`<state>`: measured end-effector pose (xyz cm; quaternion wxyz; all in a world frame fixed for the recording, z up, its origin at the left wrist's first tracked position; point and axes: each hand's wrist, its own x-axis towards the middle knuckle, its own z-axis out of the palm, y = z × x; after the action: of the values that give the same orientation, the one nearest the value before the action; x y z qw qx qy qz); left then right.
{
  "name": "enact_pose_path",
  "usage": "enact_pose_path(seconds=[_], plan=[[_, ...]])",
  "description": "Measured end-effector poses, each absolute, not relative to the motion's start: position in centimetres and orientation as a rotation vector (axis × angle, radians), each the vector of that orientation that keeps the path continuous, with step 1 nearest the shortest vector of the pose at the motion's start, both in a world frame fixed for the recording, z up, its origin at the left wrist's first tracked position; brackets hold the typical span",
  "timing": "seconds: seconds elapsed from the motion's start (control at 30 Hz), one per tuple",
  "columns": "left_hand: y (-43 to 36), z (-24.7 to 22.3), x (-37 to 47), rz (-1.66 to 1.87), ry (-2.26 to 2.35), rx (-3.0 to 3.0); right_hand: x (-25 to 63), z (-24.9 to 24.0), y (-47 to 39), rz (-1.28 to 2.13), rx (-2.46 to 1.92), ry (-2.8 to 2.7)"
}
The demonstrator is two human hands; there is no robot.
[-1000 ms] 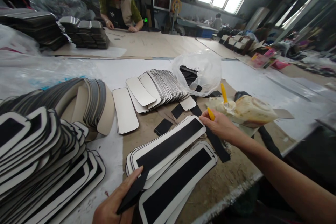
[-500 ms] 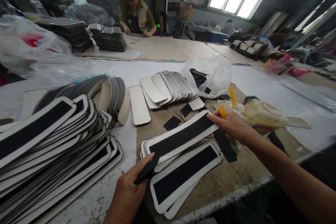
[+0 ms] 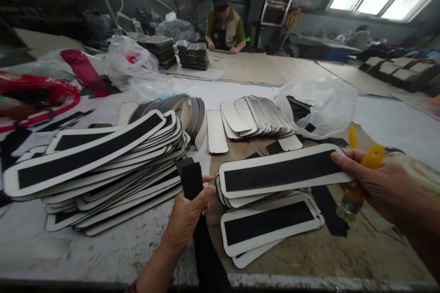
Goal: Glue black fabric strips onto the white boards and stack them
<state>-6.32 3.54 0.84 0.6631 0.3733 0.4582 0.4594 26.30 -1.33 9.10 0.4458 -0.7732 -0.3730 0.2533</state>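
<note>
My left hand (image 3: 187, 215) is closed around folded black strips (image 3: 191, 176), whose long ends hang down toward the table's front edge. My right hand (image 3: 385, 181) pinches the right end of a long white panel (image 3: 282, 169) that has a black strip along its middle. Tucked in the same hand is a yellow-handled brush (image 3: 373, 156), its metal end pointing down. Under the held panel's left end, several more panels show their edges. Nearer to me lies another white panel with a black strip (image 3: 271, 219), on top of others.
A tall pile of strip-covered panels (image 3: 113, 160) stands at the left. Behind are curved grey pieces (image 3: 192, 114), a fanned row of white panels (image 3: 264, 116) and a plastic bag (image 3: 330, 105) with black pieces. Another person (image 3: 225, 27) works at the far table.
The view has swung left. My left hand has come away from the held panel's left end, with the black strips now raised upright in it. My right hand still grips the panel.
</note>
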Motion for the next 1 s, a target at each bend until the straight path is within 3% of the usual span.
enact_pose_path(seconds=[0.1,0.57,1.0], plan=[[3.0,2.0,-5.7,1.077,1.053,0.811,25.3,9.6,-1.7,0.759,-1.897,-0.857],[1.1,3.7,-4.5,1.111,1.068,0.716,23.7,8.0,-3.9,0.67,-2.064,-1.063],[0.3,4.8,-4.2,0.986,1.107,0.446,24.1,6.1,-5.0,0.901,-1.709,-0.944]])
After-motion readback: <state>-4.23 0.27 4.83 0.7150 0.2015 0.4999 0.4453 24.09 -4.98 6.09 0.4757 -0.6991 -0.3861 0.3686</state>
